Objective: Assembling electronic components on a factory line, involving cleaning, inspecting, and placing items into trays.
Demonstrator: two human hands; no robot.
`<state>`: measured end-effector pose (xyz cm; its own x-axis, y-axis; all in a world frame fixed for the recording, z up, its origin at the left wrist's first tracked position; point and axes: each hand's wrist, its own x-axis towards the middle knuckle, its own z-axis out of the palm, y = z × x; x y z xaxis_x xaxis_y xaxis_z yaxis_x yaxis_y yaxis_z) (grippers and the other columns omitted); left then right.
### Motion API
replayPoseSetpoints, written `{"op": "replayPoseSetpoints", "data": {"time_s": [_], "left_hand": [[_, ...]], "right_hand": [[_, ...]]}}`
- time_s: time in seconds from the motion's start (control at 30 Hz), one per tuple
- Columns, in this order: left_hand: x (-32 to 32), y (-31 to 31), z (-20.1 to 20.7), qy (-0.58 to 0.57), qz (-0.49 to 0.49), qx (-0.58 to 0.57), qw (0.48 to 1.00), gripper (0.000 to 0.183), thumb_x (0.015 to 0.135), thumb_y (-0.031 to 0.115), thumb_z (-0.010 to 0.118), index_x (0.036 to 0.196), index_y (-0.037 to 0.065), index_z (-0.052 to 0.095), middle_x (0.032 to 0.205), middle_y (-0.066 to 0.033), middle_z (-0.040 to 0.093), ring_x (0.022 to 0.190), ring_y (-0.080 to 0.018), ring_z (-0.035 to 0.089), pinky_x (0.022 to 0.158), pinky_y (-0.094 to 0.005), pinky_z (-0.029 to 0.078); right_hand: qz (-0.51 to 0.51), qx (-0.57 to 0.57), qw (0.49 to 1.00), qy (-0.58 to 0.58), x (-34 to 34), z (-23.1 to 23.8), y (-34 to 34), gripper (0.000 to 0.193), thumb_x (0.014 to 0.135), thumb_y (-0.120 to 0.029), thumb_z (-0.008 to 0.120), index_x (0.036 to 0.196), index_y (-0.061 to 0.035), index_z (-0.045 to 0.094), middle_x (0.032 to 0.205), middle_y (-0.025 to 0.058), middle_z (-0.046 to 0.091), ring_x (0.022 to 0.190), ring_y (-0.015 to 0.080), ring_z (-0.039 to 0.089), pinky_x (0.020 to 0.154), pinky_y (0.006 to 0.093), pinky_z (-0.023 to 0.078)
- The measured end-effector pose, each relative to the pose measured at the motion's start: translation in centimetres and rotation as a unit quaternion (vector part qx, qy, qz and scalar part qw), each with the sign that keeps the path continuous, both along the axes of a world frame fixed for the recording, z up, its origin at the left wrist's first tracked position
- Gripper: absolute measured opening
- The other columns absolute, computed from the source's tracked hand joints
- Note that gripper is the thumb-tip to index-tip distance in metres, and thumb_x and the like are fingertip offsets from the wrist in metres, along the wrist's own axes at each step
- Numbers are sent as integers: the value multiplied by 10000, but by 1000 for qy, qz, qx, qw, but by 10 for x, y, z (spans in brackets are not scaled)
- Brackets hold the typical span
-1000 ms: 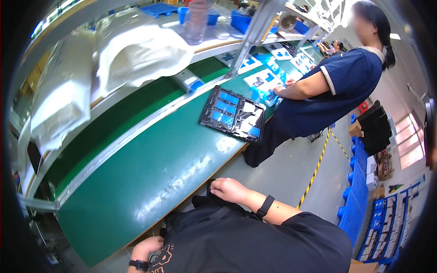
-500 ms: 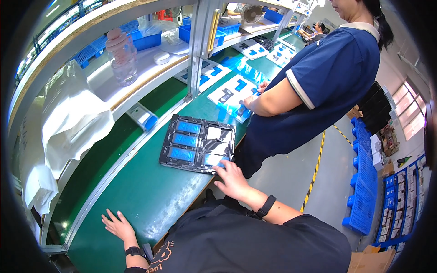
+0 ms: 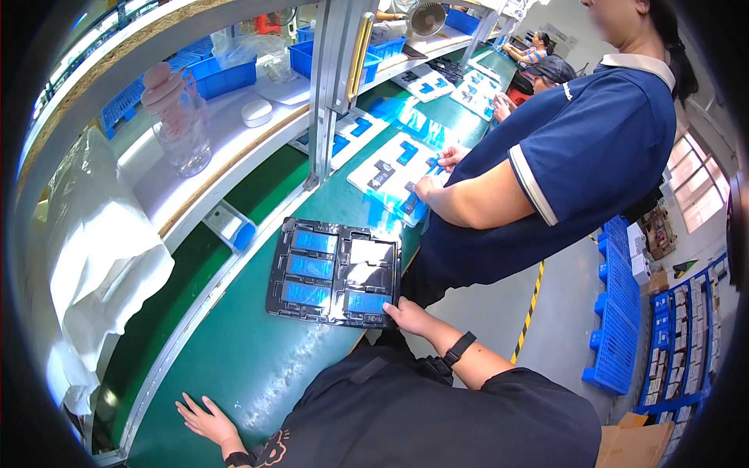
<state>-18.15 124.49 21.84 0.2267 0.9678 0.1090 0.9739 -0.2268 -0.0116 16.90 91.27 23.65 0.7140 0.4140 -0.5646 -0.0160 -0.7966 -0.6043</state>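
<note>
- Right hand (image 3: 407,316), just below the frame's centre, grips the near right corner of the black moulded tray (image 3: 335,271), fingers closed on its rim.
- Left hand (image 3: 204,419), at the lower left, lies flat and spread on the green conveyor belt (image 3: 226,351), holding nothing, well apart from the tray.
- Tray sits flat on the belt at mid-frame, its pockets holding blue-filmed parts (image 3: 312,267); one pocket looks pale and glossy.
- Judgement: a one-corner grip could tilt the tray, so keep it flat against the belt and slide rather than lift.
- Co-worker's hands (image 3: 427,186) work at white trays (image 3: 394,173) further up-frame; keep clear.
</note>
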Motion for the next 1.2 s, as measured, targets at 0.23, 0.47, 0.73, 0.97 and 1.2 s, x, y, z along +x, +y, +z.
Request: {"op": "replayPoseSetpoints", "data": {"time_s": [0.23,0.47,0.73,0.97,1.2], "left_hand": [[-5,3,-11,34,11,1,999,499,952,378,332,1391,144,291,1459,-122,220,1347,-277,208,1093,-468,149],[-16,7,-16,38,-5,34,999,504,950,409,337,1385,156,315,1445,-137,249,1322,-295,256,1073,-481,188],[-4,4,-8,21,-9,2,1000,505,946,360,358,1382,113,302,1452,-149,225,1336,-312,216,1083,-482,165],[-3,2,-2,-1,-8,5,1000,506,942,365,366,1376,111,310,1452,-148,223,1344,-299,196,1094,-471,145],[-1,1,-1,-1,-8,-5,1000,504,943,371,357,1374,113,314,1452,-152,219,1345,-295,192,1096,-471,144]], "right_hand": [[-73,46,996,-35,-9,2,6,616,906,-410,433,1130,163,409,1076,341,533,1040,421,533,900,410,411],[-58,60,996,-33,-13,-6,4,626,933,-424,397,1144,163,339,1092,340,522,1060,369,541,901,381,418],[-144,151,972,108,-6,5,6,581,898,-457,454,1158,52,349,918,183,583,620,210,613,470,280,499],[-190,161,948,196,-18,25,16,588,881,-465,491,1137,40,332,808,155,599,511,218,615,424,290,523],[-124,213,936,253,-37,20,12,531,873,-478,506,1155,-35,428,802,121,618,605,197,646,475,254,500]]}}
